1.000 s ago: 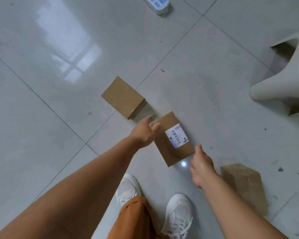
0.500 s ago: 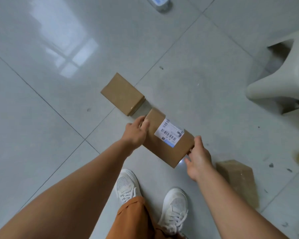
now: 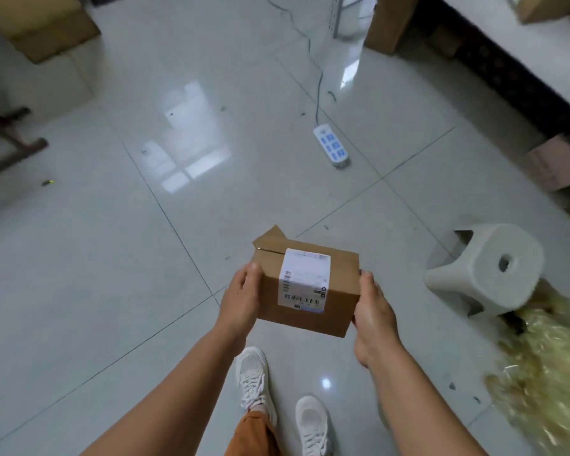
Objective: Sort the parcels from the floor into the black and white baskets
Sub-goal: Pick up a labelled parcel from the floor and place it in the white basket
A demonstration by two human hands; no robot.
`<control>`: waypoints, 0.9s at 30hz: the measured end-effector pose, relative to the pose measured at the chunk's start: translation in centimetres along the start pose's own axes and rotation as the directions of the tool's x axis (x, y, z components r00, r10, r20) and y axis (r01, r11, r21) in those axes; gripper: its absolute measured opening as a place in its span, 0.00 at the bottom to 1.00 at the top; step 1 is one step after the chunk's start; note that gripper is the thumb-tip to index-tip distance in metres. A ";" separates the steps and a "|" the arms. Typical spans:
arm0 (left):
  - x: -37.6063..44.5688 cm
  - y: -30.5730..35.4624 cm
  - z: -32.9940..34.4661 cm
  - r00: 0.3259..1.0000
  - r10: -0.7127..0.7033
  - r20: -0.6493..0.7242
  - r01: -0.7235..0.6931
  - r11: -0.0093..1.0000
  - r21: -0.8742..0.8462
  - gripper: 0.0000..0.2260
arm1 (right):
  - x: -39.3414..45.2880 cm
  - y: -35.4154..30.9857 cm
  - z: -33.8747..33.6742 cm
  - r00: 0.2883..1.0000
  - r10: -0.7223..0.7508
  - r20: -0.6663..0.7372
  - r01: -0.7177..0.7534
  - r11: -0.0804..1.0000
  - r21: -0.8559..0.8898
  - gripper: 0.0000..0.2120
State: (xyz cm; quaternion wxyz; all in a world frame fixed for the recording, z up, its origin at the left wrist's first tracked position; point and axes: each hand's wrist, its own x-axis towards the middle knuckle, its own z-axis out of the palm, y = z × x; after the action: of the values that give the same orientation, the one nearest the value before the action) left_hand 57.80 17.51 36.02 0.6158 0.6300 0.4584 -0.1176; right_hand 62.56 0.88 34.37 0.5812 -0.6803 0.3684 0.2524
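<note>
- Parcel, a brown cardboard box with a white shipping label facing me, is off the floor and held between the two hands, in front of my white shoes.
- My left hand grips the left end with the thumb on the top edge; my right hand grips the right end in the same way. Both hold the box, nothing else.
- Another brown box shows just behind the held one, only one corner visible, so I cannot tell how it lies.
- No black or white basket is in view, so I judge the carry is only beginning and I cannot say yet where the parcel goes.
- Risk: the hands press only the two ends, so the box can slip down if the pressure loosens during walking.
- Risk: beyond the hands a power strip with its cable lies on the shiny tiles, and to the right of the right hand stands a white stool; a foot can catch on these.
- Compared with half a second ago, the parcel is lifted from the floor and turned so the label faces me, and the view is raised and shows more of the room.
</note>
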 end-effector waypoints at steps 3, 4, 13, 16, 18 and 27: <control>-4.1 2.1 -2.7 0.993 0.045 -0.105 -0.053 0.996 -0.075 0.09 | -4.4 -2.5 0.2 0.993 -0.091 0.080 0.095 0.995 -0.042 0.07; -5.4 2.6 -3.6 0.988 0.052 -0.145 -0.068 0.992 -0.105 0.10 | -5.8 -3.2 0.3 0.988 -0.115 0.107 0.121 0.991 -0.055 0.06; -18.1 4.2 -11.4 0.900 0.049 -0.432 -0.222 0.906 -0.359 0.15 | -17.5 -6.6 1.3 0.907 -0.184 0.378 0.243 0.963 -0.116 0.22; -21.9 3.5 -13.8 0.872 0.092 -0.481 -0.308 0.867 -0.392 0.17 | -21.3 -6.9 2.2 0.860 -0.196 0.471 0.290 0.947 -0.136 0.22; -24.1 2.8 -15.5 0.851 0.078 -0.520 -0.330 0.850 -0.411 0.20 | -23.7 -6.6 2.9 0.825 -0.177 0.537 0.312 0.935 -0.170 0.26; -34.4 -3.9 -23.5 0.688 -0.100 -0.719 -0.447 0.722 -0.528 0.24 | -34.6 -1.9 6.3 0.680 -0.132 0.721 0.440 0.860 -0.259 0.33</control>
State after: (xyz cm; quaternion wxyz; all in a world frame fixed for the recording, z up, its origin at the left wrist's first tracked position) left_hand 26.20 22.72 63.02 0.5840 0.4040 0.6001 0.3682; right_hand 43.85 14.33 60.97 0.5505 -0.6959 -0.0465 0.4588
